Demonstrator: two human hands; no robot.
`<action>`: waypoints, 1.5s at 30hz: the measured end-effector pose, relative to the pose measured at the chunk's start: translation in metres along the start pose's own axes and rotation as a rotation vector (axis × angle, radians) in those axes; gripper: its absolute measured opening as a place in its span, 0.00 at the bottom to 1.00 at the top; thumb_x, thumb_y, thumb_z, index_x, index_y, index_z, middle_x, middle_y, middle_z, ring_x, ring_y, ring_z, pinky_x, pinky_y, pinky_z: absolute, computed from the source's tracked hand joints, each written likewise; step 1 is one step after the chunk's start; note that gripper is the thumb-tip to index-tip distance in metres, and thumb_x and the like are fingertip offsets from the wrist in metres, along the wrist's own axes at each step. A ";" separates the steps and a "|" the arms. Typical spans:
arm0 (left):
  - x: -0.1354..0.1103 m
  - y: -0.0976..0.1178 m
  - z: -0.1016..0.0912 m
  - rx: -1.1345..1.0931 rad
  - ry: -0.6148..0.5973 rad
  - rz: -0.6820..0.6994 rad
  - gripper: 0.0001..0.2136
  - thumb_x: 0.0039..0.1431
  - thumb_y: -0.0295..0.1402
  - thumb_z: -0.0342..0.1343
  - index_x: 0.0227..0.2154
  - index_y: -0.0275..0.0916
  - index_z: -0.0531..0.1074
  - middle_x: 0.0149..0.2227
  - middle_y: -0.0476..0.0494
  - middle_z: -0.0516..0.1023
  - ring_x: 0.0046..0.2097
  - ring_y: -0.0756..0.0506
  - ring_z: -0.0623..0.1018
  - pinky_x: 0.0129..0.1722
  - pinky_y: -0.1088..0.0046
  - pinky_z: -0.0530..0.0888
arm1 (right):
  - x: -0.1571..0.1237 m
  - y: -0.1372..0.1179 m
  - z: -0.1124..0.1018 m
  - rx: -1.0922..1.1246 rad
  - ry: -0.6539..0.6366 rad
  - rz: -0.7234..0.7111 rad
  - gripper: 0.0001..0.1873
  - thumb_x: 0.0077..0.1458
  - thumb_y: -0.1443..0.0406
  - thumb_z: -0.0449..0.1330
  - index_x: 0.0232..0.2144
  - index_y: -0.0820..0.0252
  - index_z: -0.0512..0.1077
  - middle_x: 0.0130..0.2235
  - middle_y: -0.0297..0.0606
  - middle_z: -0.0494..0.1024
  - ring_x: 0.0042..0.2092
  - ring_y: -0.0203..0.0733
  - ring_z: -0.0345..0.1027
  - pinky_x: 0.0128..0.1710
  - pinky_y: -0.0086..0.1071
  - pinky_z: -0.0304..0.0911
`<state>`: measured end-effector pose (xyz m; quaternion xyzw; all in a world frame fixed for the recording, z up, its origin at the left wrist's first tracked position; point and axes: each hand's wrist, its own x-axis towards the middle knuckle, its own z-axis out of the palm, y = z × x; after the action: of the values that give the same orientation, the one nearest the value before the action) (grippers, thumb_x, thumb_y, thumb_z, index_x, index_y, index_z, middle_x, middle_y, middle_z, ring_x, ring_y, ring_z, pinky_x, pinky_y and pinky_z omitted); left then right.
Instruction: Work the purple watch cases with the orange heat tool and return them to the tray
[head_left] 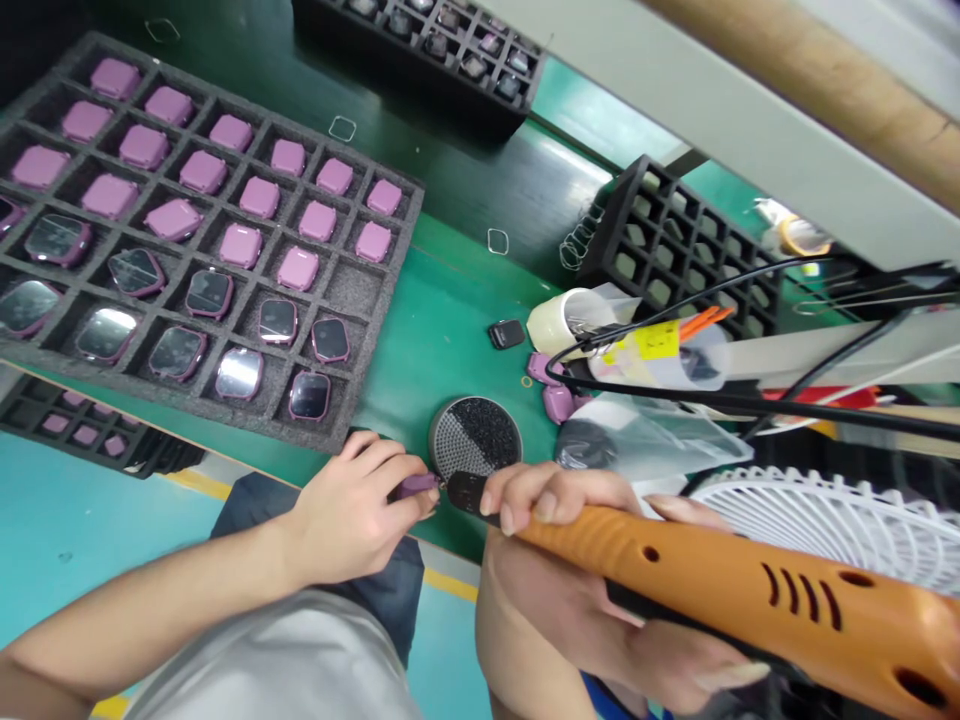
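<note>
My left hand (358, 505) is closed in a pinch on a small purple watch case (417, 487) at the green bench's near edge. My right hand (559, 500) wraps round an orange electric screwdriver (757, 590). The screwdriver's dark tip (466, 492) touches the purple case. Just behind the tip lies a round dish (475, 436) of tiny screws.
A dark foam tray (367, 290) holds several purple watch cases, some face up with glossy screens. More black trays (667, 245) stand behind. A tape roll (559, 318), clear bags (645, 435), cables, loose purple cases (556, 400) and a white fan grille (840, 525) crowd the right.
</note>
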<state>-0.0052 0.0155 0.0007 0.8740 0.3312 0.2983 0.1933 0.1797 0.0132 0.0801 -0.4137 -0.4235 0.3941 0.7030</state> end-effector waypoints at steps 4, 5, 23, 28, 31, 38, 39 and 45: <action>-0.001 0.000 0.000 0.009 0.008 0.001 0.08 0.73 0.30 0.63 0.51 0.42 0.80 0.52 0.41 0.83 0.52 0.39 0.77 0.53 0.53 0.72 | 0.001 0.001 -0.001 -0.017 0.012 -0.018 0.28 0.64 0.37 0.60 0.56 0.40 0.76 0.36 0.29 0.78 0.29 0.41 0.70 0.27 0.41 0.71; -0.001 0.000 0.000 0.012 0.009 0.001 0.08 0.73 0.30 0.63 0.51 0.42 0.80 0.52 0.41 0.83 0.52 0.39 0.78 0.53 0.53 0.72 | 0.001 0.001 -0.001 -0.023 0.014 -0.016 0.28 0.64 0.36 0.60 0.56 0.40 0.76 0.36 0.29 0.78 0.29 0.42 0.70 0.27 0.41 0.71; 0.002 0.002 -0.002 -0.004 0.030 -0.007 0.08 0.74 0.31 0.62 0.53 0.41 0.80 0.51 0.41 0.84 0.51 0.38 0.78 0.51 0.54 0.71 | -0.011 -0.003 0.001 -0.082 0.008 -0.039 0.26 0.69 0.38 0.53 0.57 0.41 0.76 0.36 0.31 0.77 0.30 0.44 0.70 0.29 0.45 0.71; 0.003 0.003 -0.001 -0.001 0.035 -0.012 0.07 0.75 0.31 0.62 0.51 0.42 0.81 0.50 0.41 0.84 0.51 0.39 0.78 0.51 0.54 0.71 | -0.012 -0.003 0.001 -0.110 -0.035 -0.031 0.29 0.69 0.36 0.51 0.58 0.38 0.75 0.36 0.30 0.77 0.31 0.43 0.70 0.30 0.45 0.71; 0.003 0.003 0.000 -0.001 0.039 -0.012 0.07 0.74 0.31 0.62 0.51 0.41 0.81 0.49 0.41 0.84 0.50 0.40 0.78 0.51 0.54 0.71 | -0.012 -0.001 0.002 -0.095 -0.056 -0.058 0.28 0.70 0.38 0.52 0.58 0.40 0.77 0.36 0.31 0.77 0.31 0.43 0.71 0.29 0.44 0.71; 0.002 0.002 0.001 0.012 0.028 -0.009 0.08 0.73 0.31 0.63 0.52 0.41 0.82 0.49 0.40 0.83 0.50 0.40 0.79 0.51 0.55 0.71 | -0.010 0.004 0.003 -0.066 -0.094 -0.069 0.27 0.66 0.40 0.61 0.59 0.41 0.76 0.37 0.30 0.78 0.31 0.42 0.72 0.30 0.44 0.71; 0.002 0.002 0.002 0.014 0.028 -0.007 0.08 0.73 0.31 0.63 0.52 0.42 0.82 0.49 0.40 0.83 0.50 0.40 0.79 0.51 0.55 0.71 | -0.011 0.004 0.003 -0.066 -0.099 -0.070 0.27 0.66 0.40 0.61 0.60 0.40 0.76 0.37 0.30 0.78 0.31 0.42 0.71 0.30 0.44 0.71; 0.002 0.002 0.001 0.017 0.042 0.000 0.08 0.74 0.31 0.62 0.51 0.41 0.81 0.48 0.41 0.83 0.49 0.40 0.78 0.51 0.54 0.71 | -0.008 0.013 0.006 -0.055 -0.134 -0.135 0.32 0.69 0.35 0.50 0.58 0.42 0.77 0.36 0.32 0.77 0.31 0.42 0.71 0.28 0.43 0.71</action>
<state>-0.0028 0.0157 0.0020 0.8693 0.3375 0.3137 0.1790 0.1691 0.0123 0.0682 -0.3760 -0.5072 0.3609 0.6864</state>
